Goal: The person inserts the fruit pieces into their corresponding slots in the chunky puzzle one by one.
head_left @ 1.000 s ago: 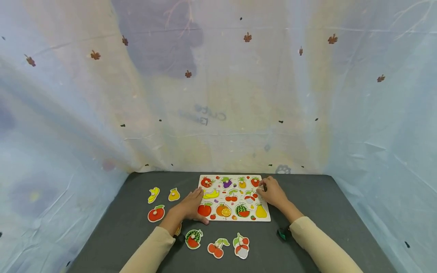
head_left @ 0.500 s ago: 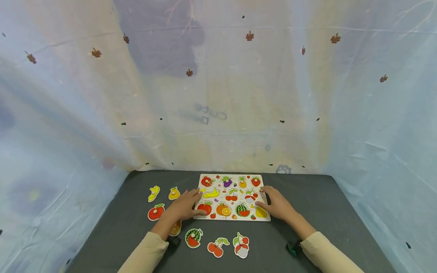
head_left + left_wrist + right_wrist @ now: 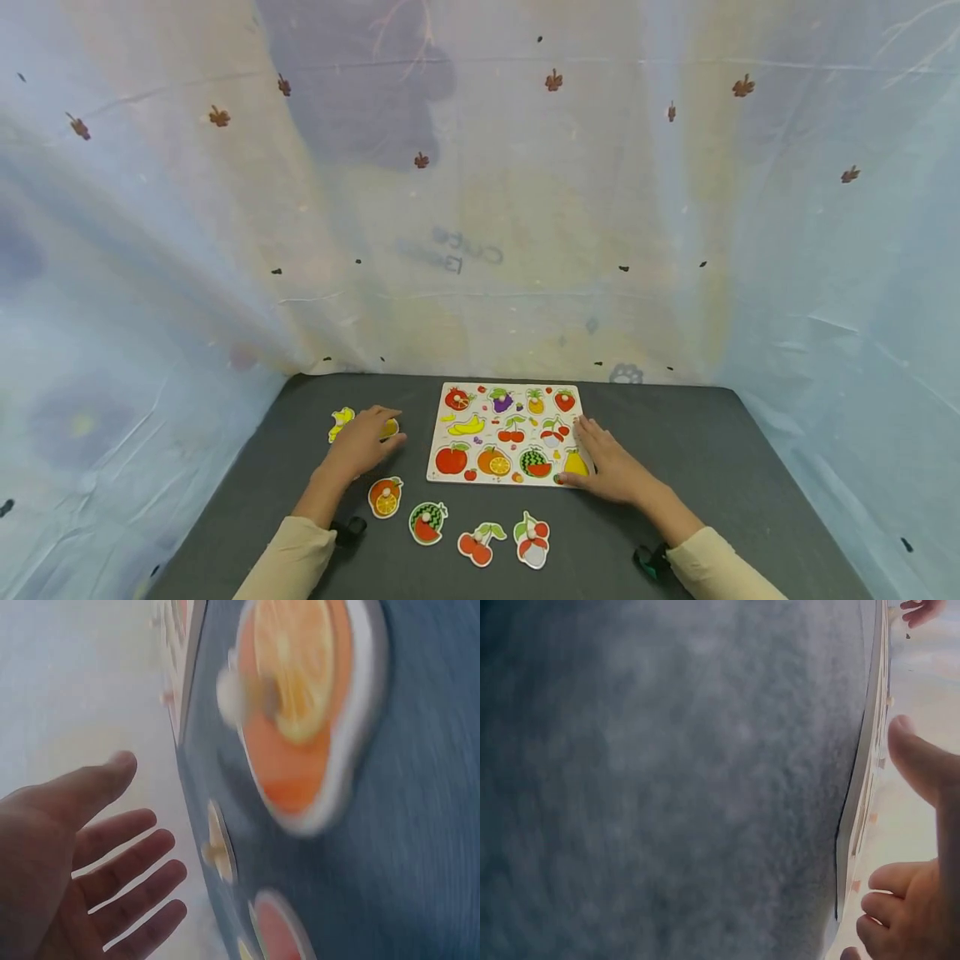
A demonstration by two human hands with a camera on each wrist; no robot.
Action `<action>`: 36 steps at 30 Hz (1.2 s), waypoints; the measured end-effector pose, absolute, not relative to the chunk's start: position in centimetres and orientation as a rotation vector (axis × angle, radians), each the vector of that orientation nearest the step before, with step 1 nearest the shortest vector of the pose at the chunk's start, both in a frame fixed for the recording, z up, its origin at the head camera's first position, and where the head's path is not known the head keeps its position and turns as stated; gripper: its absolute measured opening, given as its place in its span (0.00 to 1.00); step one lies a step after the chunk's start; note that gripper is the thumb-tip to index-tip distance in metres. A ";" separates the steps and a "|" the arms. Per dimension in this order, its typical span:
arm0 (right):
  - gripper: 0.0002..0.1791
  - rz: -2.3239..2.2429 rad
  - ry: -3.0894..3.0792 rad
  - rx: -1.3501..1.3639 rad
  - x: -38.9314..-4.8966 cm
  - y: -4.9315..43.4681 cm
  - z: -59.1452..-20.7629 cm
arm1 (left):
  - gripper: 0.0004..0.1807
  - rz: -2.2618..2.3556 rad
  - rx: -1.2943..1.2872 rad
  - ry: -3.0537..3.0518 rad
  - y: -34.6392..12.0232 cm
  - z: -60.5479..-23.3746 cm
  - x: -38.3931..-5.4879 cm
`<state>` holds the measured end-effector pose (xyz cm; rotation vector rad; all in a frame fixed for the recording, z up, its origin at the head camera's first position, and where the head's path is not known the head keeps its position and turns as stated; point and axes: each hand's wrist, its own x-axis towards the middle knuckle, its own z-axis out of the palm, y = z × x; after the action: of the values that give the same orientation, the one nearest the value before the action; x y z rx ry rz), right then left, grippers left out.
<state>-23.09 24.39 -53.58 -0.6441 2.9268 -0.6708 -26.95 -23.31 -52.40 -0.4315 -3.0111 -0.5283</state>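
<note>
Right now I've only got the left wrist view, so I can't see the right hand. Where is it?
Observer: In the head view, the right hand is at the right edge of the fruit board, partly hiding the pear picture.

Operator: I do see the orange piece. What loose piece comes next to its right?

Observer: The watermelon piece, lying a little apart from it.

Operator: And beyond that?

Observer: Two more: the cherry piece, then a red-and-white fruit piece at the right end of the row.
</note>
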 end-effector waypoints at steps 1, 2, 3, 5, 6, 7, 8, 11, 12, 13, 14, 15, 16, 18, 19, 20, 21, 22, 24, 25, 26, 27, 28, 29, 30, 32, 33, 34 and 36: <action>0.60 -0.662 2.925 -0.645 -23.0 24.3 -53.5 | 0.29 -0.531 -0.410 -3.008 -23.8 -52.3 -26.9; 0.61 -0.654 2.925 -0.645 -23.0 24.3 -53.6 | 0.28 -0.532 -0.386 -3.009 -24.3 -52.2 -26.9; 0.61 -0.641 2.928 -0.640 -22.9 24.3 -53.6 | 0.28 -0.537 -0.362 -3.012 -24.7 -52.2 -26.9; 0.62 -0.634 2.930 -0.643 -22.9 24.4 -53.7 | 0.28 -0.533 -0.319 -3.024 -25.8 -52.2 -27.0; 0.63 -0.632 2.930 -0.645 -22.9 24.4 -53.8 | 0.28 -0.538 -0.295 -3.033 -26.3 -52.2 -27.0; 0.63 -0.619 2.930 -0.641 -22.9 24.4 -53.8 | 0.27 -0.534 -0.274 -3.043 -26.8 -52.2 -27.1; 0.63 -0.624 2.928 -0.642 -22.9 24.5 -53.9 | 0.28 -0.529 -0.256 -3.051 -27.3 -52.3 -27.2; 0.65 -0.610 2.923 -0.633 -23.0 24.5 -54.1 | 0.28 -0.509 -0.213 -3.064 -28.7 -52.7 -27.5; 0.65 -0.607 2.918 -0.626 -23.0 24.5 -54.1 | 0.28 -0.503 -0.195 -3.065 -29.1 -52.9 -27.6; 0.65 -0.601 2.914 -0.621 -23.0 24.6 -54.1 | 0.28 -0.503 -0.179 -3.064 -29.6 -53.1 -27.7; 0.65 -0.602 2.909 -0.616 -23.0 24.6 -54.2 | 0.28 -0.505 -0.163 -3.063 -30.0 -53.2 -27.8; 0.65 -0.592 2.904 -0.608 -23.0 24.6 -54.2 | 0.28 -0.505 -0.145 -3.063 -30.3 -53.4 -28.0; 0.65 -0.585 2.898 -0.601 -23.0 24.5 -54.1 | 0.28 -0.509 -0.132 -3.059 -30.7 -53.5 -28.1; 0.65 -0.587 2.883 -0.591 -22.8 24.4 -54.0 | 0.27 -0.534 -0.104 -3.056 -31.1 -53.7 -28.2; 0.65 -0.593 2.876 -0.587 -22.8 24.4 -53.9 | 0.27 -0.548 -0.090 -3.051 -31.3 -53.7 -28.2; 0.65 -0.598 2.870 -0.583 -22.7 24.3 -53.8 | 0.26 -0.557 -0.080 -3.047 -31.5 -53.8 -28.2; 0.65 -0.601 2.865 -0.580 -22.6 24.2 -53.6 | 0.26 -0.564 -0.072 -3.043 -31.6 -53.7 -28.2; 0.65 -0.608 2.860 -0.579 -22.5 24.2 -53.5 | 0.26 -0.571 -0.065 -3.038 -31.6 -53.7 -28.1; 0.64 -0.620 2.853 -0.582 -22.4 24.1 -53.4 | 0.25 -0.577 -0.044 -3.030 -31.7 -53.5 -28.0; 0.64 -0.615 2.853 -0.581 -22.4 24.1 -53.4 | 0.25 -0.578 -0.030 -3.026 -31.8 -53.4 -28.0; 0.64 -0.608 2.854 -0.580 -22.4 24.1 -53.4 | 0.25 -0.577 -0.020 -3.026 -31.8 -53.3 -28.0; 0.64 -0.602 2.854 -0.576 -22.4 24.1 -53.4 | 0.25 -0.578 -0.007 -3.025 -31.8 -53.3 -27.9; 0.64 -0.597 2.855 -0.575 -22.4 24.1 -53.4 | 0.25 -0.580 0.007 -3.025 -31.8 -53.2 -27.9; 0.64 -0.588 2.856 -0.572 -22.4 24.1 -53.4 | 0.25 -0.582 0.024 -3.024 -31.8 -53.1 -27.9; 0.64 -0.585 2.856 -0.567 -22.4 24.0 -53.4 | 0.25 -0.585 0.041 -3.024 -31.8 -53.1 -28.0; 0.64 -0.572 2.855 -0.553 -22.5 24.0 -53.4 | 0.24 -0.598 0.077 -3.019 -31.7 -52.9 -28.1; 0.64 -0.573 2.853 -0.548 -22.5 23.9 -53.3 | 0.23 -0.610 0.101 -3.015 -31.7 -52.9 -28.1; 0.64 -0.576 2.853 -0.545 -22.6 23.9 -53.4 | 0.22 -0.617 0.122 -3.010 -31.7 -52.8 -28.2; 0.65 -0.586 2.849 -0.544 -22.6 23.8 -53.4 | 0.20 -0.629 0.167 -3.004 -31.6 -52.7 -28.2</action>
<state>-22.65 23.76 -53.39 -0.5439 2.8494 -0.5861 -28.24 -31.65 -52.66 0.1668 -3.0037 -0.6294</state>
